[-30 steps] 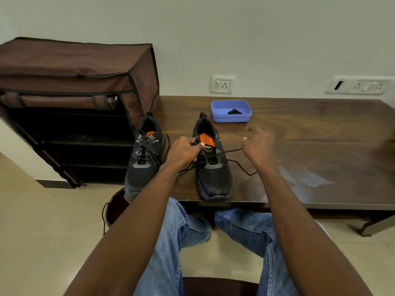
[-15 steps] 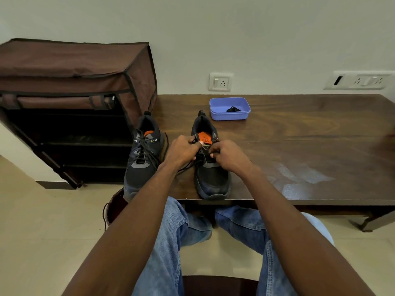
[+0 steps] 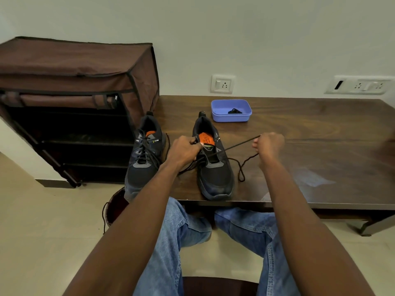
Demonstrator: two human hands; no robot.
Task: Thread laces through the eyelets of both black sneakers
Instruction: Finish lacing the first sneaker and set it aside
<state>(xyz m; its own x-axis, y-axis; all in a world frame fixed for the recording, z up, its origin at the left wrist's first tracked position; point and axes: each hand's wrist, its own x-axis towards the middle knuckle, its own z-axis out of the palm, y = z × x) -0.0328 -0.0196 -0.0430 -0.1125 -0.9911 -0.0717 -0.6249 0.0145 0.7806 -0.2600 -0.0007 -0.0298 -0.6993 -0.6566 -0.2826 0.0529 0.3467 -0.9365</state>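
Two black sneakers with orange tongues stand near the front left of the dark wooden table [image 3: 320, 129]. The left sneaker [image 3: 145, 159] has its lace threaded through. My left hand [image 3: 184, 149] grips the left side of the right sneaker [image 3: 213, 167] near its tongue. To the right of that shoe, my right hand [image 3: 268, 146] pinches the black lace [image 3: 235, 146] and holds it taut from the eyelets. A slack loop of the lace lies on the table below my right hand.
A blue plastic tub [image 3: 230, 111] with a small black item sits behind the right sneaker. A brown fabric shoe rack [image 3: 74, 99] stands left of the table. A dark round container [image 3: 116, 207] with a cord sits on the floor under the table corner.
My right hand has moved from the shoe's tongue out to the right, drawing the lace taut through the eyelets. My left hand stays on the right sneaker.
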